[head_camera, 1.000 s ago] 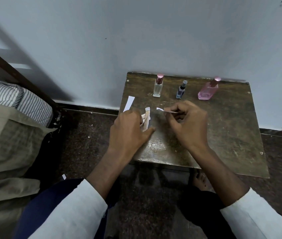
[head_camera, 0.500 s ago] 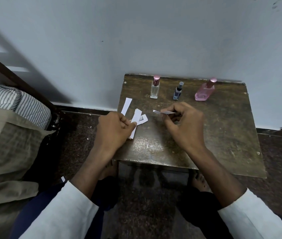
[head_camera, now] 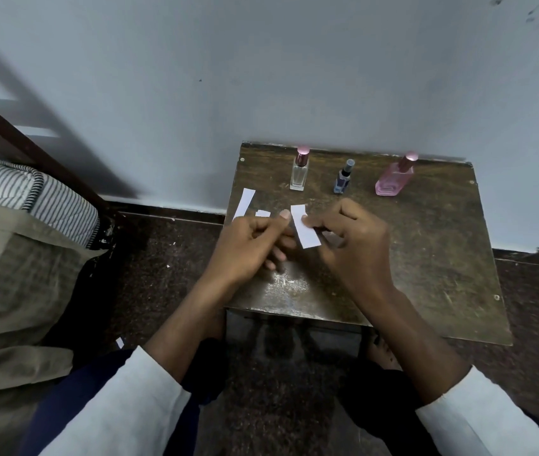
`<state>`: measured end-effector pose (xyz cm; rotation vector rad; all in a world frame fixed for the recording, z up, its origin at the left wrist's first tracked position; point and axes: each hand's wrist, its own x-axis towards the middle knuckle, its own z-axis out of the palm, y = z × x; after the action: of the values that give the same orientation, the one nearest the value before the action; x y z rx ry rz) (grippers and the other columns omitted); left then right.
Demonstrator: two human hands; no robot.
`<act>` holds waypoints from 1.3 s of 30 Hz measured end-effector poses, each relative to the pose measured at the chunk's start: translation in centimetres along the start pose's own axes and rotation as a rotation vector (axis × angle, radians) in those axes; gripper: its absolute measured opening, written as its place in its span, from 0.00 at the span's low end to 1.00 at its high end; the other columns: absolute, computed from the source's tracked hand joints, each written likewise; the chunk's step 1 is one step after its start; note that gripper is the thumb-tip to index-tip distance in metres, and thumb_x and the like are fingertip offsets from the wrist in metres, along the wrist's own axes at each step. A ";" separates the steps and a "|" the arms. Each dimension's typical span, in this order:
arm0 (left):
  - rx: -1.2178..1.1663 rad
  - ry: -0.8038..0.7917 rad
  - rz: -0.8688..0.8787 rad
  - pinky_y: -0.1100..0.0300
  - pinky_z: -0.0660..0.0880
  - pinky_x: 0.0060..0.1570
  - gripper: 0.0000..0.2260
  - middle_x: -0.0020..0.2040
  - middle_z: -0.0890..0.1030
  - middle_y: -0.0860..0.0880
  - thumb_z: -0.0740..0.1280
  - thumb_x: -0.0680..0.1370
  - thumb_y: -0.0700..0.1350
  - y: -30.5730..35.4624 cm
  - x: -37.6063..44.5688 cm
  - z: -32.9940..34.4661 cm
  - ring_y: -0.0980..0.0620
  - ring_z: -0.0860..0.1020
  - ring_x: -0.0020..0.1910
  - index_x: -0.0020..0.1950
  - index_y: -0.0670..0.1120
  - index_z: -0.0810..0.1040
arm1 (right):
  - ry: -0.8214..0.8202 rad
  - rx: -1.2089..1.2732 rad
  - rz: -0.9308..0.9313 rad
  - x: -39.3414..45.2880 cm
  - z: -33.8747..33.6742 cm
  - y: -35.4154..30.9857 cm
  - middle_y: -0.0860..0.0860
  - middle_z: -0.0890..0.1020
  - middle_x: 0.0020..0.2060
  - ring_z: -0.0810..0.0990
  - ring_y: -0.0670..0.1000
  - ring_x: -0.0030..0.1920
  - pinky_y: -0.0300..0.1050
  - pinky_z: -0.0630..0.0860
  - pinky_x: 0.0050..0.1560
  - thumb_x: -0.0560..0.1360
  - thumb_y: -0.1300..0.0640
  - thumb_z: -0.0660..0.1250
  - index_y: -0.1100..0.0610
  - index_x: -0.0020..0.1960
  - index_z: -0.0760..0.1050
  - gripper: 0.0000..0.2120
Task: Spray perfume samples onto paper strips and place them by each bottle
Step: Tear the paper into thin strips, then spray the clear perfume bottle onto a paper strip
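Observation:
Three perfume bottles stand along the back of the small wooden table point(head_camera: 426, 258): a clear bottle point(head_camera: 299, 176) with a pink cap, a small blue bottle point(head_camera: 343, 180) and a pink bottle point(head_camera: 394, 179). My right hand point(head_camera: 352, 248) pinches a white paper strip point(head_camera: 306, 231) above the table's middle. My left hand point(head_camera: 248, 250) is curled just left of it, thumb tip close to the strip's edge. One loose strip point(head_camera: 245, 203) lies at the table's left edge. A small white paper end point(head_camera: 262, 212) peeks out above my left knuckles; the rest is hidden.
The table stands against a pale wall point(head_camera: 294, 77). A bed with an olive cover point(head_camera: 8, 274) and a striped pillow point(head_camera: 31, 192) fills the left side. The dark speckled floor point(head_camera: 162, 258) surrounds the table, with a paper scrap point(head_camera: 120, 342) on it.
My left hand moved right over the strips it had laid on the table. The strip in my right hand turned from edge-on to face-up.

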<state>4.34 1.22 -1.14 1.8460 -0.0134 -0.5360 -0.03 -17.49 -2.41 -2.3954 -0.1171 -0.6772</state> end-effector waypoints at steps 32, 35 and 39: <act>0.407 0.384 0.414 0.56 0.83 0.48 0.18 0.58 0.84 0.60 0.76 0.78 0.50 0.6 3.3 1.8 0.60 0.82 0.35 0.68 0.53 0.81 | 0.086 0.008 0.083 2.8 1.0 0.3 0.54 0.84 0.57 0.78 0.39 0.49 0.22 0.68 0.56 0.79 0.63 0.74 0.61 0.66 0.82 0.16; 0.371 0.395 0.439 0.58 0.82 0.48 0.23 0.64 0.81 0.58 0.76 0.79 0.48 0.9 4.3 2.6 0.59 0.82 0.35 0.74 0.51 0.77 | 0.110 0.037 0.048 3.9 1.7 0.5 0.58 0.81 0.66 0.80 0.51 0.66 0.33 0.72 0.69 0.80 0.63 0.73 0.63 0.71 0.78 0.19; 0.326 0.365 0.421 0.55 0.82 0.45 0.26 0.68 0.80 0.58 0.74 0.80 0.45 0.9 5.5 3.4 0.57 0.82 0.36 0.78 0.51 0.73 | 0.073 0.061 0.025 5.0 2.4 0.8 0.60 0.77 0.71 0.76 0.55 0.73 0.37 0.69 0.74 0.82 0.64 0.69 0.61 0.75 0.75 0.21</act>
<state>8.26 -3.66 -3.12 2.1572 -0.2507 0.1075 5.53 -17.08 -1.97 -2.3074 -0.0756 -0.7387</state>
